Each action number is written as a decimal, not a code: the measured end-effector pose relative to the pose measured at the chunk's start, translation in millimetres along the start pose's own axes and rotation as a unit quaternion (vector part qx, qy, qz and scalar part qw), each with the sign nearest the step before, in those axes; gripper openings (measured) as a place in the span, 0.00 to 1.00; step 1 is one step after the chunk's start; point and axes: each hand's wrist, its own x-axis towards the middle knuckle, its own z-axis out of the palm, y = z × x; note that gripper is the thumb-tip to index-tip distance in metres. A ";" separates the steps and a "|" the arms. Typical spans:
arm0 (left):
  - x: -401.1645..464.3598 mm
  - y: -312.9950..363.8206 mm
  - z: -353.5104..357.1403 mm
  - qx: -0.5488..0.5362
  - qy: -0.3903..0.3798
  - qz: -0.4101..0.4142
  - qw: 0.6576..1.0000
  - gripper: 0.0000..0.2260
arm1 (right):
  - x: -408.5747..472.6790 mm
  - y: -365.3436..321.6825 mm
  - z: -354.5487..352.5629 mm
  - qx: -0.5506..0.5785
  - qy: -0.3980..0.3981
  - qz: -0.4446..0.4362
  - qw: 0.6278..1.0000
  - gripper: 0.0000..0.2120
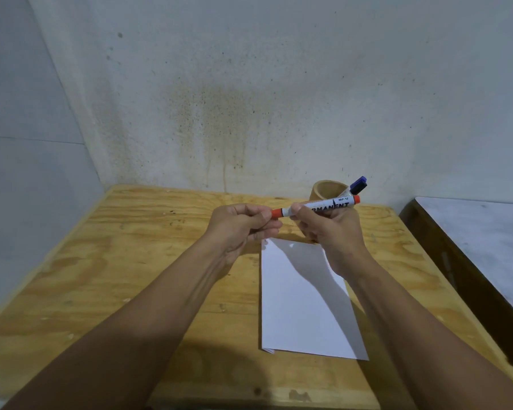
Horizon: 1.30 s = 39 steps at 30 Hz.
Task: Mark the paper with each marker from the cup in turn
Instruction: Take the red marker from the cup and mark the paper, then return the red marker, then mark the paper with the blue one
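I hold a white permanent marker with red ends level above the table. My right hand grips its barrel. My left hand pinches the red cap at its left end. The cap sits on the marker. Behind my hands stands a tan wooden cup with a blue-capped marker leaning out of it to the right; a dark cap shows beside it. A white sheet of paper lies on the plywood table below my hands, with no marks showing on it.
A stained grey wall rises right behind the table. A second surface with a pale top and dark edge stands close to the right. The table's front edge runs along the bottom of the view.
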 end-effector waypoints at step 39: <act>49.5 -16.7 77.5 0.507 -0.016 0.404 0.761 0.08 | 92.9 -59.8 -60.9 -0.529 0.074 0.074 0.842 0.22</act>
